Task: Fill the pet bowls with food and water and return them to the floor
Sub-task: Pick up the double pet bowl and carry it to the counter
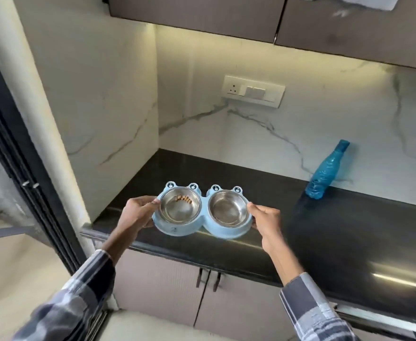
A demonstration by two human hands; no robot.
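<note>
the dark counter (pixel 349 230) runs across the frame under the marble wall (pixel 300 134), and the pale blue double feeder (pixel 202 228) is over its near left part, close to the front edge; whether its base already touches the counter cannot be told. the feeder's long axis lies left to right, square across the person's body, and that is what the coming move turns on: each hand has its own end, neither nearer than the other. the blue bottle (pixel 326 172) stands well apart, back and to the right against the wall, so the right hand looks better placed to reach it for the water. the left hand (pixel 138 210) is clamped on the feeder's left end, thumb over the rim, and the right hand (pixel 266 219) is clamped on the right end, the two held apart by the feeder between them. the left bowl (pixel 179 205) holds only a few bits of kibble (pixel 183 198) near its far side; the right bowl (pixel 228 208) looks empty, so filling seems not yet begun.
</note>
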